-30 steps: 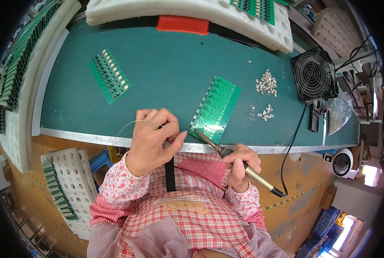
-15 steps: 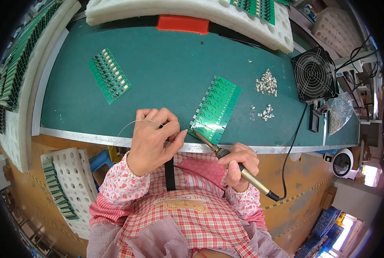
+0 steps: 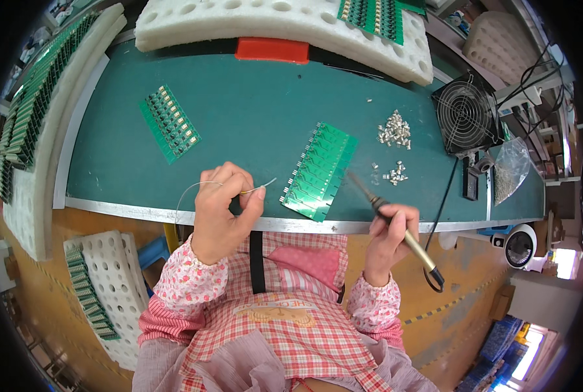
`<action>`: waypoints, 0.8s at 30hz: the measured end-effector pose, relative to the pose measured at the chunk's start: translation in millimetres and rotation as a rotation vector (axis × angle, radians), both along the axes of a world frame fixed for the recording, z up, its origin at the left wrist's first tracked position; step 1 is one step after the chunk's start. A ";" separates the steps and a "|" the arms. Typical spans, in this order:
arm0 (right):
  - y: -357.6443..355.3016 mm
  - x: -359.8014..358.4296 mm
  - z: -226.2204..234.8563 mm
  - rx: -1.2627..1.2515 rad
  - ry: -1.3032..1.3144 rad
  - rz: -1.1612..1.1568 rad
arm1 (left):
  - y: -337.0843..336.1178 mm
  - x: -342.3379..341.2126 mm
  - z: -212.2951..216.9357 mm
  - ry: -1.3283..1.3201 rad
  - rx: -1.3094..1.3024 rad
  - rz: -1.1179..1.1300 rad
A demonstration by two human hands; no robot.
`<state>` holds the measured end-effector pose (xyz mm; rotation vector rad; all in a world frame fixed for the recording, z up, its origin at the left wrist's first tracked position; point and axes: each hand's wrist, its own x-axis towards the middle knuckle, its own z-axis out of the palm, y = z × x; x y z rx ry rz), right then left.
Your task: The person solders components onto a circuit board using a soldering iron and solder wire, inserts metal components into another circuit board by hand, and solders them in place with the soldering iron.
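Observation:
My left hand (image 3: 225, 206) pinches a thin strand of solder wire (image 3: 188, 189), its tip pointing toward the circuit board. In my right hand (image 3: 392, 238) is a soldering iron (image 3: 414, 248), its tip raised to the right of the board and apart from it. The green circuit board (image 3: 317, 171) lies tilted near the table's front edge, between both hands, with a row of small metal pins along its left side. Neither hand touches it. Another green board (image 3: 170, 124), filled with small parts, rests farther back on the left.
Small metal parts lie in two heaps (image 3: 394, 129) right of the board. Beyond them stand a black fan (image 3: 468, 114) and a clear bag (image 3: 510, 171). White foam racks (image 3: 278, 26) holding boards line the back and left. A red block (image 3: 272, 50) sits at the back.
My right hand has lifted the soldering iron off the board and moved right. My left hand has drawn slightly away from the board with the solder wire.

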<state>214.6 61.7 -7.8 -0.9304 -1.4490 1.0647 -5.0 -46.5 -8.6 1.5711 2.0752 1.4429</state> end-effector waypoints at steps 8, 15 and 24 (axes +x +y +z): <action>43.5 -11.4 -1.5 -0.003 -0.012 -0.057 | 47.0 22.3 18.7 0.350 -0.011 -0.004; 26.9 -17.9 2.0 -0.062 -0.007 -0.080 | 76.4 60.7 16.3 0.770 -0.345 0.010; 31.9 9.2 -14.3 0.056 -0.095 -0.113 | 61.0 -3.2 37.3 0.305 -0.132 0.096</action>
